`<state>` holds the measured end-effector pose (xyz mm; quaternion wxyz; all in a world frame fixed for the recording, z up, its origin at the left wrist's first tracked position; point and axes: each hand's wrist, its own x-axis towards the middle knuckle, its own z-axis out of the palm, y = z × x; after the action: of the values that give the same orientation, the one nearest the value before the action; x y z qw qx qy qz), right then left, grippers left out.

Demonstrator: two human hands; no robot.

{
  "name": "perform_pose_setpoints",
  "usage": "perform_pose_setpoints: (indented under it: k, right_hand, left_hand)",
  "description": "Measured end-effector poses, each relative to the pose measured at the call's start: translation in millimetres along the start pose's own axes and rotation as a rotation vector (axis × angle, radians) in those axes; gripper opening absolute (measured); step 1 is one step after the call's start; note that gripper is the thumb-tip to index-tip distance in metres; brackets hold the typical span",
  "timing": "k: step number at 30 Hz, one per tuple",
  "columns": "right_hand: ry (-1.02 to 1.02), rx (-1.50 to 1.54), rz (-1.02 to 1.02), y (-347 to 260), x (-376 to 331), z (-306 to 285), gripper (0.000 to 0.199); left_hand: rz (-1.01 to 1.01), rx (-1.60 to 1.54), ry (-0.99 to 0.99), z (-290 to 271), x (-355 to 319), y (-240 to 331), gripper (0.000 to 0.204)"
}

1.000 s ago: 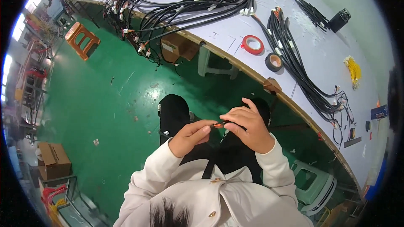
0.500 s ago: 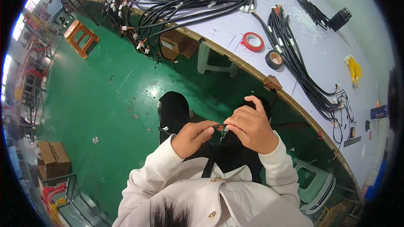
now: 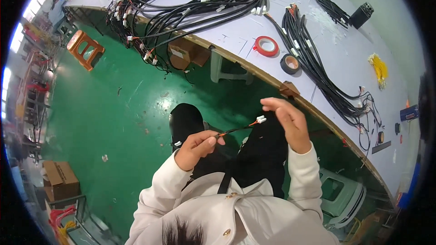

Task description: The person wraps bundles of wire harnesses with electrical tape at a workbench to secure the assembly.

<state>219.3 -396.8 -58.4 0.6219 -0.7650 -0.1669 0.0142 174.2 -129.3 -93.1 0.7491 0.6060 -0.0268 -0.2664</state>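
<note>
My left hand (image 3: 197,148) pinches a short wire harness (image 3: 236,130) of black and orange wires above my lap. A white connector (image 3: 260,119) sits at the harness's far end, which points right toward my other hand. Another small white connector (image 3: 177,144) shows on the left side of my left hand; whether it belongs to the same harness I cannot tell. My right hand (image 3: 293,124) is raised beyond the white connector, fingers stretched out and thumb apart, holding nothing.
On the table (image 3: 236,36) lie a large coil of black cables (image 3: 181,13), a second cable bundle (image 3: 313,63), red tape (image 3: 266,46), black tape (image 3: 289,64) and yellow wires (image 3: 378,70). An orange stool (image 3: 85,50), cardboard box (image 3: 60,179) and green stool (image 3: 338,195) stand on the floor.
My right hand has let go of the harness and moved up and right, its fingers opening. The wires and white connector now show. My left hand keeps its hold.
</note>
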Motion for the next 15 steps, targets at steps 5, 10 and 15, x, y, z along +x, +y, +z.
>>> perform_pose_setpoints:
  k: [5, 10, 15]
  right_hand:
    - [0.025, 0.052, -0.026, 10.2, -2.1, 13.5, 0.026]
    - [-0.087, -0.311, -0.230, -8.9, -3.0, 30.1, 0.026]
    - [-0.225, -0.441, -0.351, 2.4, -12.2, 57.4, 0.014]
  left_hand:
    - [-0.025, -0.177, -0.012, -9.0, -4.4, 0.7, 0.025]
    - [-0.015, -0.044, -0.010, -4.2, -7.0, 9.0, 0.027]
    - [0.102, 0.200, -0.036, 1.7, -12.1, 9.6, 0.027]
